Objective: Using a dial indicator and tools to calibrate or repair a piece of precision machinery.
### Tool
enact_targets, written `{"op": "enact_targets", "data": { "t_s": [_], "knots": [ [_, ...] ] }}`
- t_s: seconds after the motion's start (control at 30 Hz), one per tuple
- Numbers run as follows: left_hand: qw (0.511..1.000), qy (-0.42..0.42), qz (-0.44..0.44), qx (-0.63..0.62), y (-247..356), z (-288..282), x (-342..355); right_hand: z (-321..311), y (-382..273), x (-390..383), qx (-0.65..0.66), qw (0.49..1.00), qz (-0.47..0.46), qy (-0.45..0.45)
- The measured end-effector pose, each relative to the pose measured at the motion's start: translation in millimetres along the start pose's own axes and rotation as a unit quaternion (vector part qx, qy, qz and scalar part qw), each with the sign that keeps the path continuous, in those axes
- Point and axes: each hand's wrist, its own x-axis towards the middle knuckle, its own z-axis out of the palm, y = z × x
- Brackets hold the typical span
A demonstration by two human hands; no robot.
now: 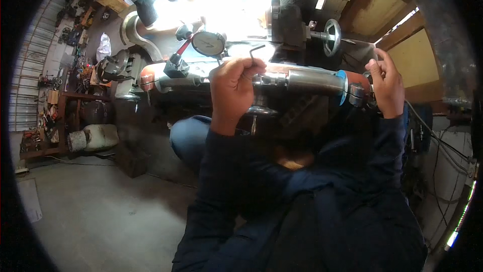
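Keep the hex key square and the knuckles off the dial

The fingers of the left hand (234,88) are pinched on a black, L-shaped metal hex key (257,49), its bent end rising just above the fingertips; they hide its lower end. Just beyond them, to the left, stands a round, pale-faced dial gauge (209,44). A smooth grey steel cylinder (316,82) stretches away to their right. The right hand (386,83) has its fingers apart, beside an orange-red round end piece (358,80); I cannot tell whether they touch. Good handling here probably means seating the key fully before any turning (a half-seated key rounds sockets), turning gently, and keeping those left knuckles clear of the gauge, since a bump could upset its reading.
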Motion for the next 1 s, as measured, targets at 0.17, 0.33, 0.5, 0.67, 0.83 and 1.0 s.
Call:
{"op": "enact_targets", "data": {
  "t_s": [0.17, 0.33, 0.5, 0.67, 0.83, 1.0],
  "knots": [
    [0.998, -0.045, 0.028, 0.043, 2, -4, 1, -2, 1, 1, 0.004, 1.000, 0.010, -0.013],
    [0.999, 0.034, -0.022, -0.016, -4, 4, -3, -3, -2, -1, -0.008, 1.000, 0.009, -0.006],
    [1.000, 0.000, -0.011, 0.010, 7, -6, 2, -3, -1, 0, -0.025, 1.000, -0.011, 0.008],
    [0.963, 0.237, 0.074, -0.109, 27, -26, -2, -6, -4, -5, -0.087, 0.995, -0.042, 0.026],
    [0.953, 0.296, -0.044, -0.043, 19, -49, -11, -7, -9, -24, -0.156, 0.986, -0.057, 0.001],
    [0.955, 0.278, -0.050, -0.085, 2, -47, -21, 5, -10, -54, -0.104, 0.990, -0.080, 0.058]
  ]
}}
